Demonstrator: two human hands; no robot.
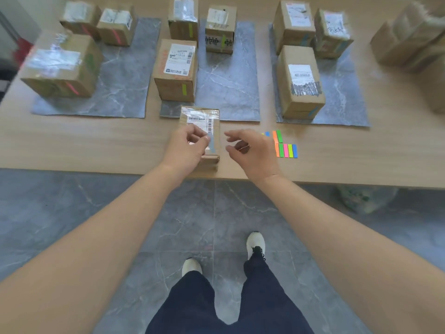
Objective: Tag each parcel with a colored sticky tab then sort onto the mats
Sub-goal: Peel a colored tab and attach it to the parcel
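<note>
Two hands work at the table's (72,141) near edge: the left hand (185,150) pinches a blue tab (212,144) over the small parcel (201,119) standing there, while the right hand (252,153) just beside it hangs loosely curled, gripping nothing. Right of them lies the strip of coloured tabs (286,150). Farther back, three parcels sit on each mat: pink-tagged on the left mat (125,75), green on the middle mat (226,80), blue on the right mat (346,92).

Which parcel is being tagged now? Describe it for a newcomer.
On the wooden table, find the middle grey mat. Just in front of it, by the near edge, lies a flat parcel. Alone among them, it is under the left hand, which pinches a pale blue tab.
</note>
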